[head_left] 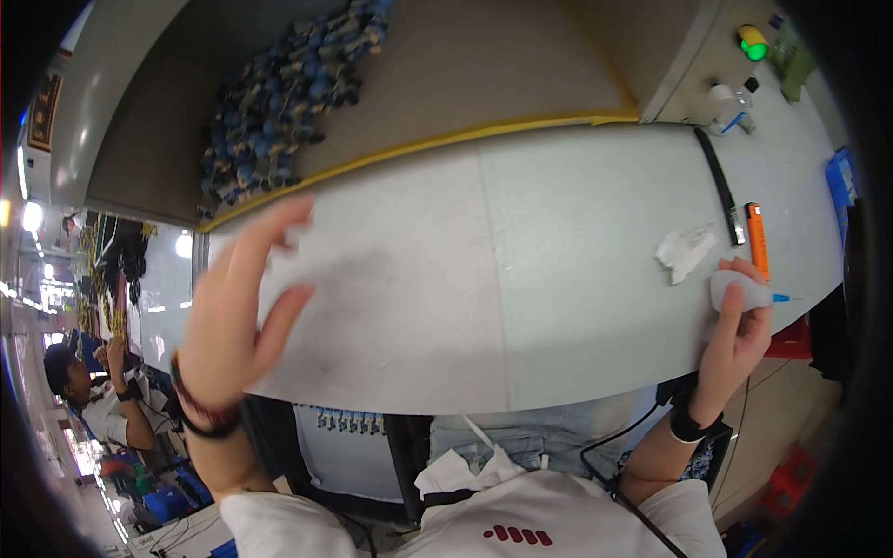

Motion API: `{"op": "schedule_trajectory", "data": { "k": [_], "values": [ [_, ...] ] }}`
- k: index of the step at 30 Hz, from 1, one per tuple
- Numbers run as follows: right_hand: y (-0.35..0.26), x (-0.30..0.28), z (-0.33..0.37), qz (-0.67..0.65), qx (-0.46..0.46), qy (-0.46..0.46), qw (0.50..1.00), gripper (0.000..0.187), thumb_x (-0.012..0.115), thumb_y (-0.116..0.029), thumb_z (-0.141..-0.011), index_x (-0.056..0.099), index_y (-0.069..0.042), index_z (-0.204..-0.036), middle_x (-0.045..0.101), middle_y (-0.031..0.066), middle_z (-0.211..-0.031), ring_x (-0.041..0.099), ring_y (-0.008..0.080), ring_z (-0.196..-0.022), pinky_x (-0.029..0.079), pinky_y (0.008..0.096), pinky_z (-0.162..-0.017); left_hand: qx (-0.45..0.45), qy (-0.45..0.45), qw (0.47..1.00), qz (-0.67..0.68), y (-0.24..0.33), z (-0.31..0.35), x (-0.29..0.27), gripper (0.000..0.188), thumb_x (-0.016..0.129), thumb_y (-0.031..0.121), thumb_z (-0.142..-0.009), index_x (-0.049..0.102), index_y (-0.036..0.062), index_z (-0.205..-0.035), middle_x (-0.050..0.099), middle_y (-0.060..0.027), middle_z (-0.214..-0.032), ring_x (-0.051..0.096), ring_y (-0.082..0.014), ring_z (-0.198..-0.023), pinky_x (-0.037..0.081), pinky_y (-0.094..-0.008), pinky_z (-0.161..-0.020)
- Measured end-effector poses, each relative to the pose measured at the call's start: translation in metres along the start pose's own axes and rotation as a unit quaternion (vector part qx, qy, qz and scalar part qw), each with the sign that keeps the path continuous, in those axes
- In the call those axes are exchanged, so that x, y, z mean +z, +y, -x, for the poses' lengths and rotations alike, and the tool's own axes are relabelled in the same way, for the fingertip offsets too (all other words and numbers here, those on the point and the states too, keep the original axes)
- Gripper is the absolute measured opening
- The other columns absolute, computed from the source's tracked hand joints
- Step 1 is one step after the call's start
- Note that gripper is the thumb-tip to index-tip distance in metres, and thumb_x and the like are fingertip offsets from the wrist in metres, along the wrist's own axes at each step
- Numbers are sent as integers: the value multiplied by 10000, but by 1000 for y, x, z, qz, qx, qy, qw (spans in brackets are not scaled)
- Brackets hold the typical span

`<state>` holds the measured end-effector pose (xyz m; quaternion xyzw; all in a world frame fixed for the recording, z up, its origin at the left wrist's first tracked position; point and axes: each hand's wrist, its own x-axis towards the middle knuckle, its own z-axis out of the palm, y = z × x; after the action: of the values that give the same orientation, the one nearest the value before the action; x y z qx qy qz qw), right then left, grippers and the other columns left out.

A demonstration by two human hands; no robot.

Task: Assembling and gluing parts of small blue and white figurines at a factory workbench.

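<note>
My right hand (pixel 735 337) is closed round a small white squeeze bottle (pixel 726 286) with a blue needle tip (pixel 779 298), at the table's right end. The bottle lies on its side in my fingers, tip pointing right. My left hand (pixel 240 312) is raised over the left part of the table, thumb and fingers apart, with nothing in it. Beyond it, a heap of small blue and dark parts (pixel 288 102) sits in a grey compartment. Next to the bottle lie an orange-handled cutter (pixel 757 240) and a crumpled white tissue (pixel 686 253).
A black strip with a metal end (pixel 718 181) lies beyond the cutter. Yellow tape edges the compartment (pixel 446 144) at the table's back. Small bottles (pixel 726 104) and a green-lit device (pixel 752 43) stand far right. Another person (pixel 112 400) works at the left.
</note>
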<state>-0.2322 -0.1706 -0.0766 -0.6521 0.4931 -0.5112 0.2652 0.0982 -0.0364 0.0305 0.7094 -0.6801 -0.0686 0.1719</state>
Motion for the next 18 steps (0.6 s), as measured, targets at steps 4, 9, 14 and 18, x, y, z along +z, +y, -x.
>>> {"op": "schedule_trajectory", "data": {
  "k": [4, 9, 14, 18],
  "values": [
    [-10, 0, -1, -3, -23, 28, 999, 169, 493, -98, -824, 534, 33, -922, 569, 63, -914, 489, 96, -771, 385, 208, -700, 51, 7, 992, -113, -27, -109, -6, 375, 533, 133, -771, 440, 2, -1110, 592, -135, -866, 571, -252, -819, 423, -295, -720],
    [-16, -5, -1, -14, -8, 47, 999, 166, 509, -71, -789, 541, 35, -915, 581, 79, -908, 504, 111, -759, 389, 219, -702, -108, -37, 923, -369, -83, -220, 16, 433, 599, 374, -697, 581, -6, -903, 591, -165, -846, 569, -292, -809, 427, -344, -700],
    [-13, -5, -1, -15, -29, 36, 999, 154, 535, -62, -766, 544, 44, -878, 588, 108, -897, 531, 150, -772, 398, 231, -705, -88, -58, 922, -373, -103, -233, 22, 397, 677, 350, -598, 623, 19, -810, 607, -162, -779, 594, -273, -761, 462, -355, -692],
    [-11, -4, -1, -22, -30, 27, 999, 157, 542, -59, -760, 541, 45, -877, 588, 109, -893, 526, 142, -752, 401, 231, -693, -64, -64, 983, -163, -82, -198, 10, 342, 683, 285, -583, 599, 20, -781, 588, -134, -711, 575, -236, -693, 441, -324, -623]
  ]
}}
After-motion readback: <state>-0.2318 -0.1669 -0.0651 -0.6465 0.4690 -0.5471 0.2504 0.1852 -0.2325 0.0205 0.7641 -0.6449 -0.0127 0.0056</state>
